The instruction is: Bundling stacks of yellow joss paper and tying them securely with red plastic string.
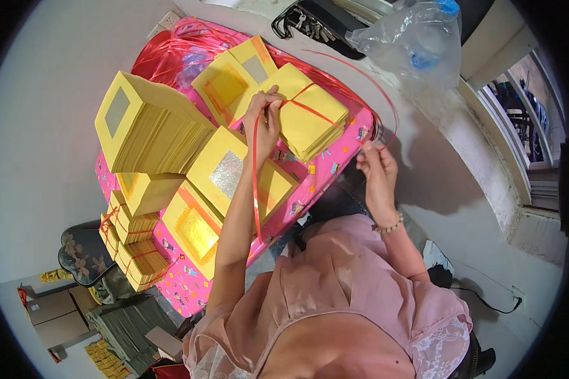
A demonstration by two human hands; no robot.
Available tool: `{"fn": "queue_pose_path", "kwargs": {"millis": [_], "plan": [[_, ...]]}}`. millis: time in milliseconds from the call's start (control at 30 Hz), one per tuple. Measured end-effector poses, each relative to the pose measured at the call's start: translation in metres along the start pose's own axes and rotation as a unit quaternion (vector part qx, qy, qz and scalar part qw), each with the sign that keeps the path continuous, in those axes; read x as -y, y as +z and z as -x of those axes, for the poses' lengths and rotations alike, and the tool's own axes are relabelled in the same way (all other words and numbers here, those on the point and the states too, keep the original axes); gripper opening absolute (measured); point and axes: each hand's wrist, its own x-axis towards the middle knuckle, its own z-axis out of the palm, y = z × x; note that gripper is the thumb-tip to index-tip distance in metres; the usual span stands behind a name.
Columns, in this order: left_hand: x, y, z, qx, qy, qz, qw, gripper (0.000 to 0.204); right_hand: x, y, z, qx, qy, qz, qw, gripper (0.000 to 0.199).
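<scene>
A stack of yellow paper sheets lies near the table's right end, with a red plastic string wrapped across it. My left hand is closed on the string at the stack's left edge, and a length of string hangs down beside that forearm. Off the table's right corner, my right hand is closed, fingertips pinched on another thin length of the red string. From there the string arcs up and back over the table's far edge. My left palm is hidden.
A tall yellow paper stack, silver- and gold-patched stacks and tied bundles crowd the pink patterned table. Red string is heaped at the back. Keys and a plastic bag rest on the ledge.
</scene>
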Motion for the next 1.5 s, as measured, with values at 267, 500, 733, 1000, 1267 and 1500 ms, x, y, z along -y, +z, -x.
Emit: {"fn": "queue_pose_path", "kwargs": {"millis": [267,500,733,1000,1267,1500], "plan": [[-0.009,-0.007,-0.012,0.027,-0.073,-0.061,0.995,0.013,-0.033,-0.007,0.008,-0.015,0.057,-0.044,0.997,0.016],[0.014,-0.020,-0.056,0.031,-0.135,-0.034,0.990,0.024,-0.077,-0.002,-0.012,-0.023,0.120,0.008,0.993,0.019],[0.050,-0.016,-0.098,0.060,-0.129,-0.194,0.971,0.025,-0.090,0.006,-0.026,-0.014,0.111,0.050,0.992,0.023],[0.076,-0.011,-0.104,0.245,-0.374,-0.028,0.894,0.018,-0.099,0.014,-0.025,-0.032,0.081,-0.008,0.996,0.016],[0.073,-0.036,-0.089,0.193,-0.406,0.097,0.888,0.018,-0.071,0.021,-0.031,-0.041,-0.141,0.101,0.984,0.009],[0.085,-0.030,-0.039,0.129,-0.428,0.221,0.867,0.022,-0.060,0.012,-0.062,-0.014,-0.280,0.159,0.946,0.005]]}}
